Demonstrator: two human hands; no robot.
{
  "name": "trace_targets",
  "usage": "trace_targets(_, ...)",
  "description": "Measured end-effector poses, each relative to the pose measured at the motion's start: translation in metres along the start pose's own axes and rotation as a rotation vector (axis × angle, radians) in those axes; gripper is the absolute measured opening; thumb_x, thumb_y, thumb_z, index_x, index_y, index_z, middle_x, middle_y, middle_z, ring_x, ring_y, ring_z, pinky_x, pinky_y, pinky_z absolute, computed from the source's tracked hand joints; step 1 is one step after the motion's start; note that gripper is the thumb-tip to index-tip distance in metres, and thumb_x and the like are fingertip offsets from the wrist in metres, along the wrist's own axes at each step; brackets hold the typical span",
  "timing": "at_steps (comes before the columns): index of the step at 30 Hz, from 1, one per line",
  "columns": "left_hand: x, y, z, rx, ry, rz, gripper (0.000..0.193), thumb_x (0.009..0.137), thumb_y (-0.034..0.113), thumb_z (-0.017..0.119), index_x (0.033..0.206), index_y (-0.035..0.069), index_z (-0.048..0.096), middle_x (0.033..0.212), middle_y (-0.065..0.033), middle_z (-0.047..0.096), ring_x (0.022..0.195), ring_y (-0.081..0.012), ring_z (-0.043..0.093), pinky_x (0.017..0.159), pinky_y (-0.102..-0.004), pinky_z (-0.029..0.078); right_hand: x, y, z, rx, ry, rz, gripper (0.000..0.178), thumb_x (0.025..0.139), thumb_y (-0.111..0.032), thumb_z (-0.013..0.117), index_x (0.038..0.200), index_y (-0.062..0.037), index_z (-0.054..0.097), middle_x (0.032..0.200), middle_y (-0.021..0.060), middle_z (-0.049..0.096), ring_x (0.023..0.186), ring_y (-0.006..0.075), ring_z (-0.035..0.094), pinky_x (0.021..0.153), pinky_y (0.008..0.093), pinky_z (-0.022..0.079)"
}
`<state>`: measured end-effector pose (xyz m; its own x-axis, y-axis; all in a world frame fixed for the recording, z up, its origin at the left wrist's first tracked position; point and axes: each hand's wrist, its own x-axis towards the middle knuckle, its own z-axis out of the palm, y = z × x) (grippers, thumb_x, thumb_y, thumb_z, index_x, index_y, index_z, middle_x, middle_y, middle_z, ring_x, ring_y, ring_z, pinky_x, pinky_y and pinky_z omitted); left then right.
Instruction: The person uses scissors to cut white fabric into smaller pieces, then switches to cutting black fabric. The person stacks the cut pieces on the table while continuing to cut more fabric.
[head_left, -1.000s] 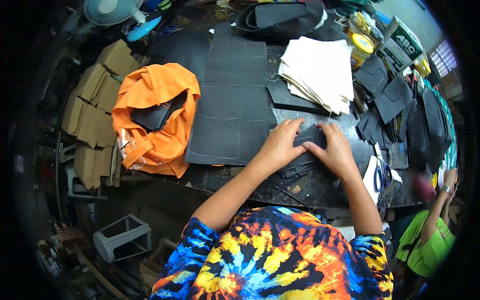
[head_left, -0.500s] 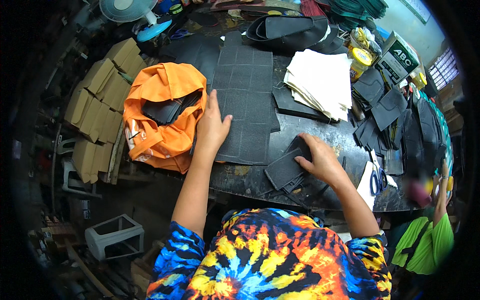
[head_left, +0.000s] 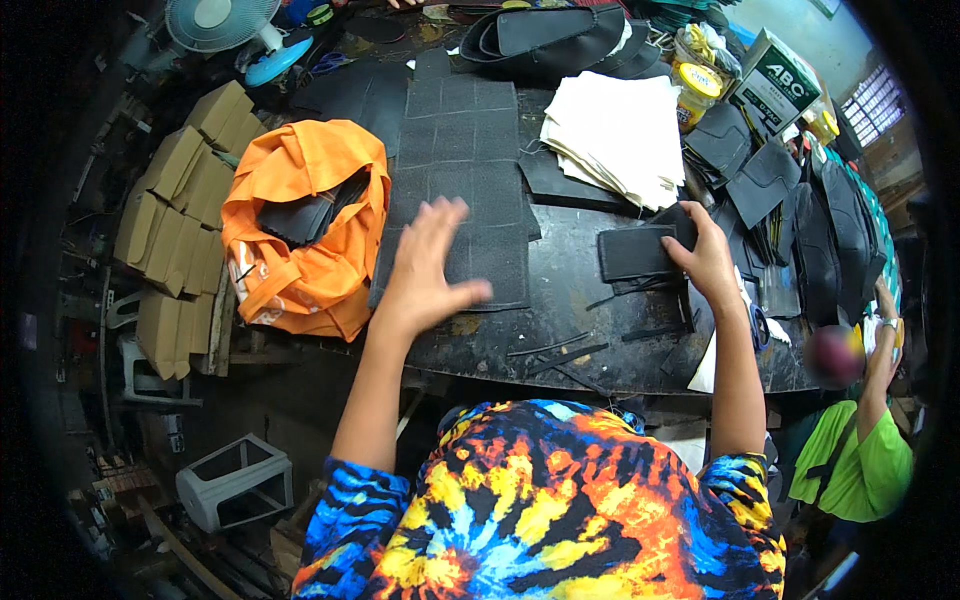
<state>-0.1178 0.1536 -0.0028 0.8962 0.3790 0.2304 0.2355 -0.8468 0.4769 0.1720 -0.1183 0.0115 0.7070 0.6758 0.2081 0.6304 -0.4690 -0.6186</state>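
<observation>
The right hand grips black panels right of centre; the left hand, open and fingers spread, is over a lined black sheet left of centre. An orange bag sits farther left; white sheets lie stacked upper right of centre.

both forearms cross the near edge of the surface. left hand: slightly blurred, fingers spread, thumb extended rightward. right hand: nearer the right end, fingers bent, thumb opposed in a grip.
</observation>
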Motion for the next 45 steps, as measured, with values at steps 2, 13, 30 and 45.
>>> trace_targets(2, -0.019, 0.011, 0.004, 0.048, -0.272, -0.043, 0.096, 0.067, 0.045, 0.085, 0.147, 0.012, 0.044, 0.157, -0.0169, 0.035, 0.148, -0.0409, 0.025, 0.121, -0.0510, 0.020, -0.002, 0.004, -0.007, -0.170, 0.039, 0.001, 0.054, 0.077, -0.015, 0.079, 0.125, -0.0019, 0.057, 0.109, 0.0205, 0.066, 0.103, 0.0385, 0.063, 0.092, 0.0415, 0.049)
trace_targets(13, 0.051, 0.007, -0.083, -0.044, 0.605, -0.215, 0.038, 0.101, 0.014, 0.050, 0.126, -0.014, 0.056, 0.117, -0.0320, 0.064, 0.110, -0.0414, 0.064, 0.095, -0.0410, 0.049, 0.019, -0.092, 0.051, 0.054, -0.169, -0.518, 0.032, 0.081, -0.017, 0.076, 0.110, -0.0051, 0.068, 0.108, 0.0145, 0.064, 0.106, 0.0334, 0.062, 0.091, 0.0414, 0.050)
trace_targets(30, 0.072, 0.026, -0.190, 0.335, 1.082, 0.054, 0.035, 0.100, 0.008, 0.047, 0.131, 0.004, 0.062, 0.119, -0.0165, 0.070, 0.110, -0.0315, 0.068, 0.091, -0.0382, 0.053, 0.050, -0.110, 0.095, 0.079, 0.128, -0.809, 0.034, 0.065, 0.007, 0.067, 0.095, -0.0106, 0.069, 0.108, 0.0086, 0.065, 0.105, 0.0313, 0.059, 0.088, 0.0417, 0.050)
trace_targets(45, 0.052, 0.026, -0.078, 0.001, 0.626, -0.052, 0.036, 0.099, -0.001, 0.048, 0.133, -0.001, 0.058, 0.123, -0.0189, 0.067, 0.111, -0.0250, 0.067, 0.093, -0.0322, 0.049, -0.024, 0.016, -0.030, 0.461, 0.118, -0.101, 0.041, 0.082, 0.018, 0.048, 0.102, -0.0051, 0.075, 0.139, 0.0117, 0.045, 0.125, 0.0210, 0.052, 0.097, 0.0290, 0.045)
